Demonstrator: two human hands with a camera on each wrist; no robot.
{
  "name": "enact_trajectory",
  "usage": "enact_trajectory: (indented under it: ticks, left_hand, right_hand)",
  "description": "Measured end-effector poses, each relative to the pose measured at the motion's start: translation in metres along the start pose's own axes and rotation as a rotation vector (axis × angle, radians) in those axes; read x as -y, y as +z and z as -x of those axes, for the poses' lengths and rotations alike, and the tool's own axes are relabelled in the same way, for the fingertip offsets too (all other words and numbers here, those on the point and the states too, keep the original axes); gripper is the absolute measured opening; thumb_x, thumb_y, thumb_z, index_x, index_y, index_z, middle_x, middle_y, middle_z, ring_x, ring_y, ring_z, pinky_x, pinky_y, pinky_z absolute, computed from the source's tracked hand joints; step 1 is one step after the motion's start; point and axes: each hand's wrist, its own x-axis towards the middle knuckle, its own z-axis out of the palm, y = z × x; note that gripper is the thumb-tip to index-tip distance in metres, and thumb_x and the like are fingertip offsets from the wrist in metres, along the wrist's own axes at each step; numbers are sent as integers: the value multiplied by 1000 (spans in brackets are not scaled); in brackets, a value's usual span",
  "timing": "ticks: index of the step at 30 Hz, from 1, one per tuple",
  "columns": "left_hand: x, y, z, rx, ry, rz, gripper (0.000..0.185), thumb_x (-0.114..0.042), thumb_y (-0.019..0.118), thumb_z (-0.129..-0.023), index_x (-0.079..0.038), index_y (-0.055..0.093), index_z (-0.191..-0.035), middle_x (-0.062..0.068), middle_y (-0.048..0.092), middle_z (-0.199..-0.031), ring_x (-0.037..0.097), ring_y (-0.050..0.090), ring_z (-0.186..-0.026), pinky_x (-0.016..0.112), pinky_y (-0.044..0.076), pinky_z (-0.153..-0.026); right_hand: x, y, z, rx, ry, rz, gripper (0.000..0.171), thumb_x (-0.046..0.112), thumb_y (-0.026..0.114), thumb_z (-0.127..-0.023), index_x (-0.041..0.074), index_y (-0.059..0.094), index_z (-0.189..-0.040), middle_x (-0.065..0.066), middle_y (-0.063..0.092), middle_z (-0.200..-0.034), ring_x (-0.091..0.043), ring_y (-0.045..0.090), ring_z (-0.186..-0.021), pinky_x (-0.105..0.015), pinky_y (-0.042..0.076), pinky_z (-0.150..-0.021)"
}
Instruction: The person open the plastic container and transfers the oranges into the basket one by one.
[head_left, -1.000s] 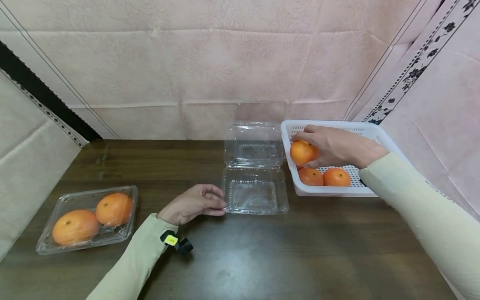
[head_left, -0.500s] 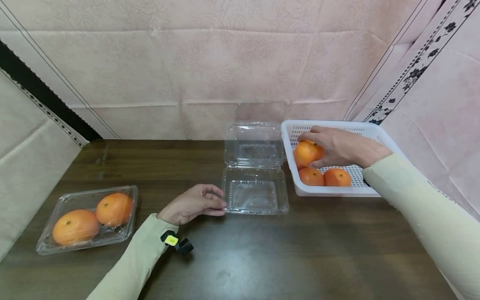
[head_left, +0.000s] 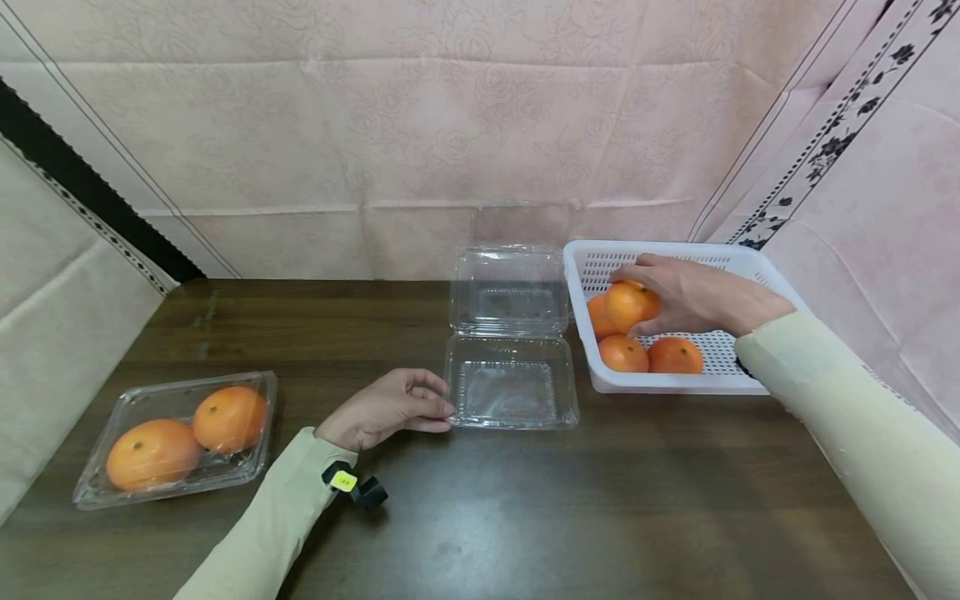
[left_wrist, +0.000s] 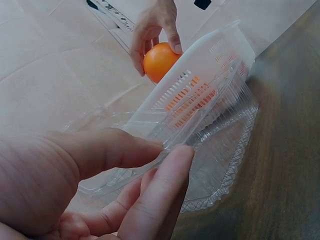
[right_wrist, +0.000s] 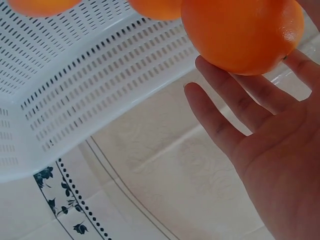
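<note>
My right hand (head_left: 678, 292) grips an orange (head_left: 628, 304) just above the white perforated basket (head_left: 675, 383) at the right of the table. That orange (right_wrist: 242, 32) rests against my fingers (right_wrist: 225, 115) in the right wrist view. Three more oranges (head_left: 622, 354) lie in the basket. My left hand (head_left: 390, 408) pinches the left rim of an open, empty clear clamshell (head_left: 510, 387) in the middle. Its lid (head_left: 510, 287) stands up behind. In the left wrist view my thumb and fingers (left_wrist: 165, 185) pinch the clamshell rim (left_wrist: 220, 150).
A closed clear clamshell (head_left: 112, 492) holding two oranges sits at the front left of the dark wooden table (head_left: 525, 517). Pink cloth hangs behind and to the right. The basket stands close against the open clamshell's right side.
My right hand has carried the orange a little to the right, from the basket's left wall toward its middle. The left hand and clamshell have stayed put.
</note>
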Motion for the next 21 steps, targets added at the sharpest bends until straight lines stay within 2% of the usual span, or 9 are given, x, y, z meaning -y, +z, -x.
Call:
enact_trajectory:
  ticks: [5, 11, 15, 21]
  left_hand:
    - [0, 0, 0, -4, -6, 0, 44, 6, 64, -94, 16, 42, -131, 11, 72, -94, 19, 74, -91, 38, 63, -91]
    - [0, 0, 0, -8, -11, 0, 45, 6, 65, -94, 15, 42, -132, 10, 72, -94, 19, 74, -91, 39, 63, -92]
    - [1, 0, 0, -9, -4, 0, 46, 6, 65, -94, 16, 42, -132, 10, 72, -94, 20, 74, -92, 39, 63, -92]
    - [2, 0, -1, -11, 2, 12, 44, 7, 64, -94, 16, 43, -131, 10, 71, -94, 20, 73, -92, 39, 62, -93]
  right_hand:
    - [-4, 1, 1, 21, 61, -26, 64, 32, 86, -82, 18, 58, -137, -7, 62, -122, -25, 61, -106, -47, 55, -96]
    - [-11, 3, 2, 25, 80, -40, 61, 34, 85, -82, 18, 60, -136, -6, 63, -120, -24, 60, -107, -45, 54, -96]
    - [-16, 6, 3, 17, 90, -42, 61, 32, 86, -81, 18, 61, -134, -6, 64, -119, -25, 61, -105, -46, 54, -94]
    - [-25, 10, 5, 34, 115, -64, 58, 27, 85, -83, 17, 60, -134, -9, 63, -125, -27, 59, -109, -49, 53, -96]
